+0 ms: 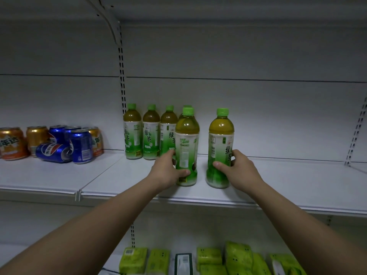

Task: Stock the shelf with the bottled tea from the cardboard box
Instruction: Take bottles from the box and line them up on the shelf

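Both my arms reach onto the white shelf (127, 181). My left hand (166, 171) grips a green-capped tea bottle (186, 143) low on its label, and the bottle stands upright on the shelf. My right hand (240, 169) grips a second tea bottle (220, 139) the same way, a little to the right of the first. Behind them a row of tea bottles (151, 133) stands against the back wall, and one of that row is mostly hidden behind the left bottle. The cardboard box is out of view.
Orange and blue soda cans (59, 143) crowd the left shelf section, one blue can lying on its side. A slotted upright (122, 76) divides the sections. Green packets (210, 259) fill the lower shelf. The shelf surface to the right of my right hand is bare.
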A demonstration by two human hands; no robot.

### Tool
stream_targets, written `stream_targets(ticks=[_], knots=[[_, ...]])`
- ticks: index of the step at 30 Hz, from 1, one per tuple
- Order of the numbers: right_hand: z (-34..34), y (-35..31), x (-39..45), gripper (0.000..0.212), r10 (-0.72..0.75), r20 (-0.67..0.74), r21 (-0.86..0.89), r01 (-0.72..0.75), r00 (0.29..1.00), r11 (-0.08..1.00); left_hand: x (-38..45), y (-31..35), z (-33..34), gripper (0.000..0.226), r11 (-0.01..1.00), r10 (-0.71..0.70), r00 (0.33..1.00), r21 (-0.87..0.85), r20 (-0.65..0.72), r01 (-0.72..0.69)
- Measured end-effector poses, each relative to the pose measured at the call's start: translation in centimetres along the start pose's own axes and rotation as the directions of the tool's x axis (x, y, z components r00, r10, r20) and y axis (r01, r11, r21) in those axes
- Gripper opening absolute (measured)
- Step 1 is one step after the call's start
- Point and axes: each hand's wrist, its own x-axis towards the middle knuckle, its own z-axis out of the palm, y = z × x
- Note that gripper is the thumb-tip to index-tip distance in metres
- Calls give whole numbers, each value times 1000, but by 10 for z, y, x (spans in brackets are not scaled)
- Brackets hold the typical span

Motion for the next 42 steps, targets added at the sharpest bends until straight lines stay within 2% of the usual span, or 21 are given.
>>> stream_targets(ticks=[9,14,20,29,37,42], knots=[[7,17,36,49,13,-35,7,-13,999,1000,34,4,42,47,1000,29,998,2,-55,-29],[15,26,65,49,29,-42,30,-28,999,999,63,1,62,49,999,31,998,18,-58,-30],[29,35,95,48,32,-90,-10,-33,995,999,98,-2,83,56,991,6,993,131,-117,10],[42,45,127,49,36,-134,-19,-39,990,999,126,-4,99,45,978,16,986,208,-167,19],[44,46,136,49,36,-154,-50,-44,987,998,126,-1,107,46,981,13,973,192,-230,32],[39,43,128,45,63,-64,-21,-65,996,998,119,-5,93,46,985,-14,994,167,-113,33]])
